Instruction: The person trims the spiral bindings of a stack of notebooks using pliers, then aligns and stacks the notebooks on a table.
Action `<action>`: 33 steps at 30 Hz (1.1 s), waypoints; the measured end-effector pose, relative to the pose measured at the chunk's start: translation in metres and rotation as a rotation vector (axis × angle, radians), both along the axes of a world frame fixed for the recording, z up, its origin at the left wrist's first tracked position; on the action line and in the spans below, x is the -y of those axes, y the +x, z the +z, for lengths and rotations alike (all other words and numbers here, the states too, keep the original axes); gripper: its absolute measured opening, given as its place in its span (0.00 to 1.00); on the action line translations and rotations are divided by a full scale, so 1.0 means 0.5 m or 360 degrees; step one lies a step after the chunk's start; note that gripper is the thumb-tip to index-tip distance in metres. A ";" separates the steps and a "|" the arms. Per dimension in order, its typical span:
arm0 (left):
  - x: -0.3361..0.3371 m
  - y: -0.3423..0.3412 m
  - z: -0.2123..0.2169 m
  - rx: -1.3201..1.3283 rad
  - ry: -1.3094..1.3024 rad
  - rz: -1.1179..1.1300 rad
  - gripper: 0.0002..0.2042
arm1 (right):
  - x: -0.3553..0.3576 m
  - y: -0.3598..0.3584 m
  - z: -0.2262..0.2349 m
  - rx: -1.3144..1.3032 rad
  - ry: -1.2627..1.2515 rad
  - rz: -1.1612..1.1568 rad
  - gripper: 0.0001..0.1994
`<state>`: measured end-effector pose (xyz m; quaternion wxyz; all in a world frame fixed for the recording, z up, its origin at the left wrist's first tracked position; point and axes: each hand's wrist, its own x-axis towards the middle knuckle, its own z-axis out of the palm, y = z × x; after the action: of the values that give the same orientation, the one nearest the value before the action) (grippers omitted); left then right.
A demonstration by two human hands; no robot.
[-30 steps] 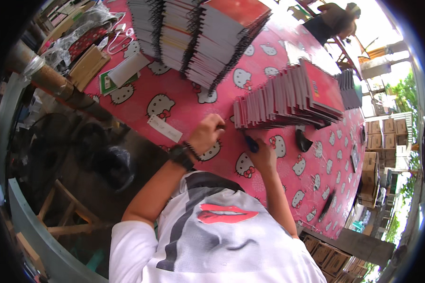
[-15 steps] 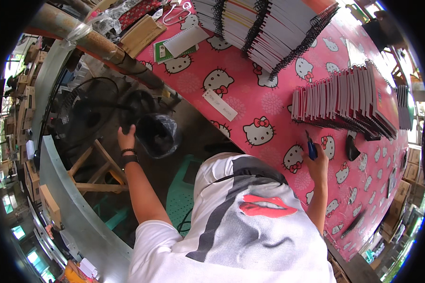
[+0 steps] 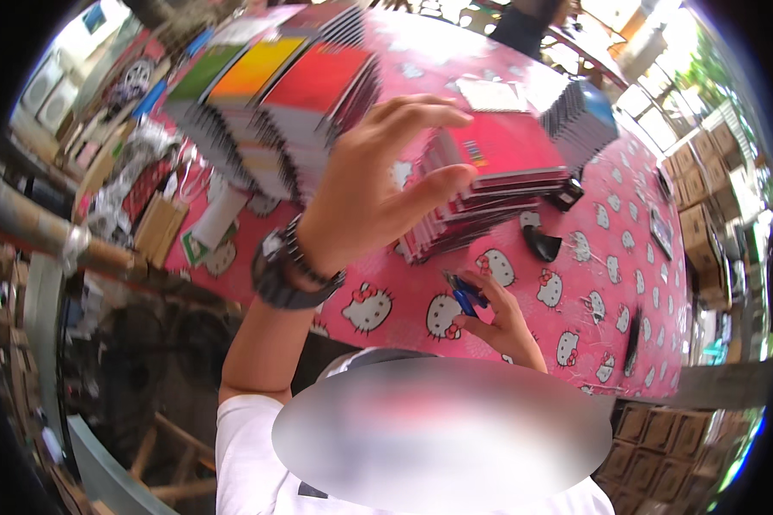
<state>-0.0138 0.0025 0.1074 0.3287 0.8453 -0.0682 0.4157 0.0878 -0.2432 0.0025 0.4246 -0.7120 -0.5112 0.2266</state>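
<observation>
My left hand (image 3: pixel 374 184) is raised over the table, fingers apart and thumb stretched out, holding nothing. Its fingertips overlap a stack of spiral notebooks with pink-red covers (image 3: pixel 520 142) in the picture; whether they touch I cannot tell. Lower and to the right, my right hand (image 3: pixel 508 322) is closed around small blue-handled pliers (image 3: pixel 464 296), their metal tips pointing away from me. Left of the raised hand stand taller piles of spiral notebooks with red (image 3: pixel 318 75), yellow (image 3: pixel 258 69) and green covers (image 3: pixel 202 75). My left hand and wrist hide part of the table.
A pink patterned cloth (image 3: pixel 404 330) covers the table. Blue notebooks (image 3: pixel 582 120) stand at the far right, and a black curved object (image 3: pixel 541 244) lies near the pink-red stack. A rusty pipe (image 3: pixel 43 225) runs along the left. Cartons (image 3: pixel 661 442) are piled at lower right.
My left hand has come up from beside the lined bin, left of the table, to over the table near the notebooks. The view has swung right and farther out. The pliers remain in my right hand.
</observation>
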 end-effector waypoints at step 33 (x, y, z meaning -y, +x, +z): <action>0.031 0.232 0.037 -0.1341 0.0926 0.0038 0.48 | -0.047 -0.005 0.043 -0.0151 0.0824 -0.0313 0.27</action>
<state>0.1024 -0.0130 0.1258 0.0739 0.9967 -0.0332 0.0063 0.0855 -0.2197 0.0242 0.6359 -0.6145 -0.4601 0.0792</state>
